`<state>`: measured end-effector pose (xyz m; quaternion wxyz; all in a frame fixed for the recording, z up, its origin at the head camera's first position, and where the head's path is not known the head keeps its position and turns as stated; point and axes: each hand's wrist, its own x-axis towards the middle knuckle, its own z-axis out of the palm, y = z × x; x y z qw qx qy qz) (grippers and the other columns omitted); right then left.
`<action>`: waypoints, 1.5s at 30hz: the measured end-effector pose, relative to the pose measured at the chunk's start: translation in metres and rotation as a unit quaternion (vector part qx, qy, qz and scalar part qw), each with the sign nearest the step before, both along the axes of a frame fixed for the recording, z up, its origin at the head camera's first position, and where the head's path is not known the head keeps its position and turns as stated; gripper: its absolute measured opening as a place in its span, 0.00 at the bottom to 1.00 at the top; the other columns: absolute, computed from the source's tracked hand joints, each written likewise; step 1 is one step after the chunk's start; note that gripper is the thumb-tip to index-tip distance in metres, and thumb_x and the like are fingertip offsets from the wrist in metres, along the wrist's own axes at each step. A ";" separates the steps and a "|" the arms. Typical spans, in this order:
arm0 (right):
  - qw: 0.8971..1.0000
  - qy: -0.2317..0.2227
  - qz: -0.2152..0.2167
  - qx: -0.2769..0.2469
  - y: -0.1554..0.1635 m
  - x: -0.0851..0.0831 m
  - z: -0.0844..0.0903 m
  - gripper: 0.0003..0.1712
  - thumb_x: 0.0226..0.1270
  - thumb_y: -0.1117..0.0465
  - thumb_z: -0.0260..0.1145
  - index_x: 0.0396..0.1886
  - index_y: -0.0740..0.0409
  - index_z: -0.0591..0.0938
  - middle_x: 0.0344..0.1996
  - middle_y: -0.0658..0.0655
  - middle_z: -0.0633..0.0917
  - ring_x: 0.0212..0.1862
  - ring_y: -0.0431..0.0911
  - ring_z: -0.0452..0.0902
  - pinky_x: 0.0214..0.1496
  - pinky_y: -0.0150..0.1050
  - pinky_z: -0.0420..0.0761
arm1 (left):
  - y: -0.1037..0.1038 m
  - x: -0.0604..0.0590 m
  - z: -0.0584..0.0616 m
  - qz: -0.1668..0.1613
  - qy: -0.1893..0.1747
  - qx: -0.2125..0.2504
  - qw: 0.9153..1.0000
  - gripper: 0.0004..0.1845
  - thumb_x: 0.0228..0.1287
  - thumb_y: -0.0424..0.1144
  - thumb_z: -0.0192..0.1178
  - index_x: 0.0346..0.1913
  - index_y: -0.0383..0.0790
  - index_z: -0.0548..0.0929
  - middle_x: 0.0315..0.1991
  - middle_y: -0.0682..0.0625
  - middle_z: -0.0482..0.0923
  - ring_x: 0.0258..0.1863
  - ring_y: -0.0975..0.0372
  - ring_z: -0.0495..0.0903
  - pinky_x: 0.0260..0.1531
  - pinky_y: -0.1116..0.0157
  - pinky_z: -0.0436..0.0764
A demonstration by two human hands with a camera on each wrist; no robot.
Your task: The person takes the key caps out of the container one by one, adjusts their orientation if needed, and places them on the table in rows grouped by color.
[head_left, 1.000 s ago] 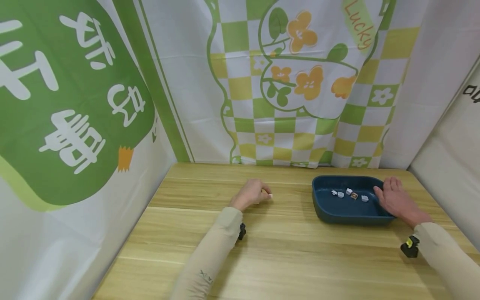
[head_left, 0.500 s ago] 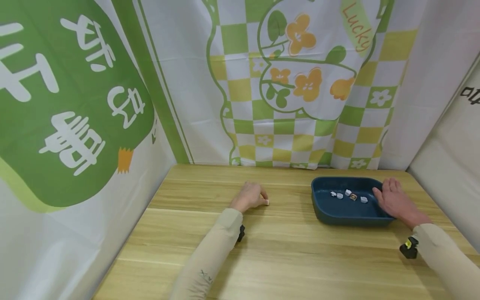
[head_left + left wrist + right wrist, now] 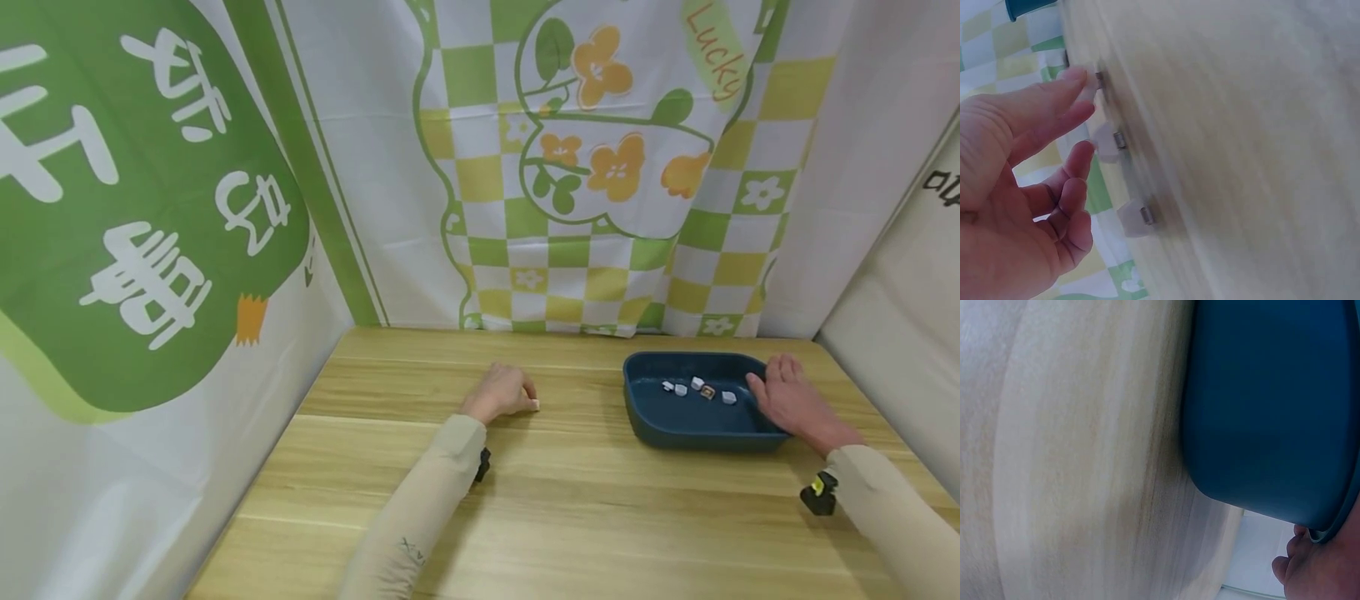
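My left hand [image 3: 504, 392] lies knuckles-up on the wooden table [image 3: 600, 517], left of a dark blue tray [image 3: 697, 435]. A small white piece [image 3: 535, 404] sits on the table at its fingertips. In the left wrist view the index fingertip [image 3: 1075, 78] is on that piece [image 3: 1092, 87], and the thumb is hidden. Two more white pieces [image 3: 1109, 140] lie in a row below it. My right hand [image 3: 787, 402] grips the tray's right rim, thumb over the edge. Its fingers [image 3: 1300, 562] curl under the tray [image 3: 1266, 406]. Several small pieces [image 3: 697, 387] lie inside.
Printed cloth walls close in the table at the back [image 3: 585, 208], left [image 3: 150, 250] and right [image 3: 900, 333]. Bare wood stretches from the hands to the table's near edge.
One second ago my left hand held the white piece slightly above and further right; it has since lowered it onto the table. The right hand and the tray have barely moved.
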<state>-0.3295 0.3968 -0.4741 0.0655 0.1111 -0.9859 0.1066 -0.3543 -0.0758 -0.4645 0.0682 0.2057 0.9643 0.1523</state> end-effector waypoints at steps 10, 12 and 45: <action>1.000 -0.011 -0.004 -0.005 0.002 -0.002 -0.001 0.44 0.82 0.47 0.30 0.64 0.93 0.47 0.65 0.93 0.47 0.69 0.80 0.41 0.74 0.66 0.41 | 0.004 -0.004 0.011 0.006 0.002 0.023 1.000 0.20 0.69 0.49 0.59 0.57 0.42 0.82 0.58 0.48 0.81 0.66 0.51 0.72 0.76 0.49 0.50; 1.000 -0.014 -0.003 -0.004 0.002 -0.002 -0.001 0.44 0.82 0.47 0.30 0.64 0.93 0.47 0.65 0.92 0.46 0.69 0.80 0.40 0.74 0.65 0.39 | 0.006 -0.004 0.013 0.004 0.014 0.029 0.999 0.19 0.71 0.49 0.57 0.56 0.42 0.82 0.57 0.48 0.82 0.64 0.52 0.74 0.75 0.49 0.52; 1.000 -0.011 -0.001 0.003 0.000 0.001 0.000 0.42 0.82 0.49 0.30 0.63 0.94 0.49 0.64 0.93 0.48 0.68 0.81 0.42 0.75 0.65 0.40 | 0.095 -0.005 0.026 -0.061 0.070 0.088 0.992 0.15 0.74 0.46 0.51 0.52 0.47 0.84 0.43 0.54 0.86 0.39 0.67 0.82 0.39 0.71 0.78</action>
